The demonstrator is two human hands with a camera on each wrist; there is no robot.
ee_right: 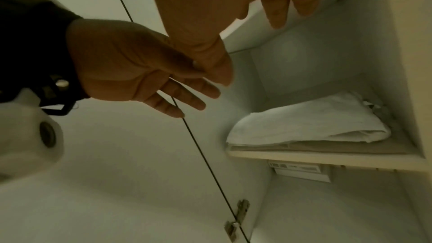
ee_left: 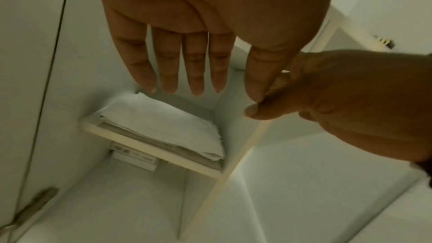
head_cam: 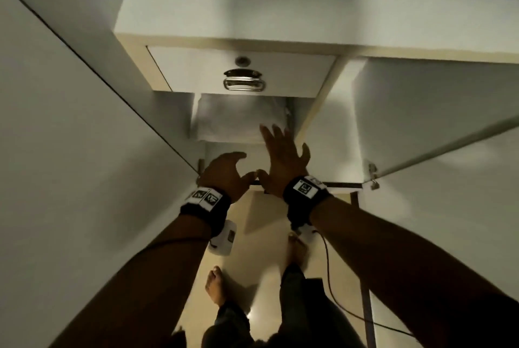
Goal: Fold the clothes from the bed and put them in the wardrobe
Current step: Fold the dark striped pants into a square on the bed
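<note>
A folded white garment lies on top of a beige one on a wardrobe shelf, just under a drawer. Both hands hover in front of that shelf, holding nothing. My left hand is lower and to the left, fingers relaxed and straight in the left wrist view. My right hand is spread, its fingertips overlapping the stack's front right corner in the head view. The two thumbs nearly meet. The right wrist view shows the stack apart from my right hand.
A white drawer with a metal handle sits above the shelf. Open wardrobe doors stand to the left and right, with hinges. A white box lies under the shelf. Bare feet stand on the floor.
</note>
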